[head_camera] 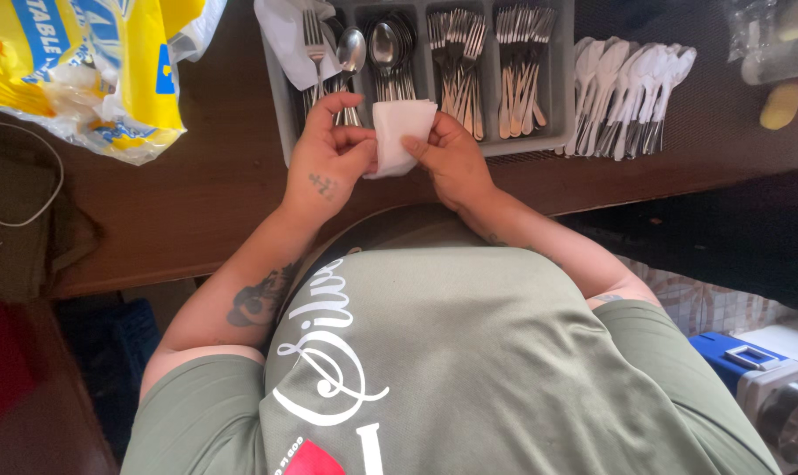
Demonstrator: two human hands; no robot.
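Over tray (286,145), napkin (397,132) upright (slightly tilted), both hands

This looks like the service side of a restaurant or canteen, at a station where table settings are made up. A grey plastic cutlery tray with several compartments (286,114) stands on a dark brown wooden surface (214,185), stocked with far more steel forks (456,53) and steel spoons (390,48) than a household keeps. Beside the tray lies a further row of shiny spoons (627,88) fanned out on a dark mat. A large yellow and blue plastic bulk bag (109,70) sits at one end, and folded white paper napkins (397,132) are at hand.
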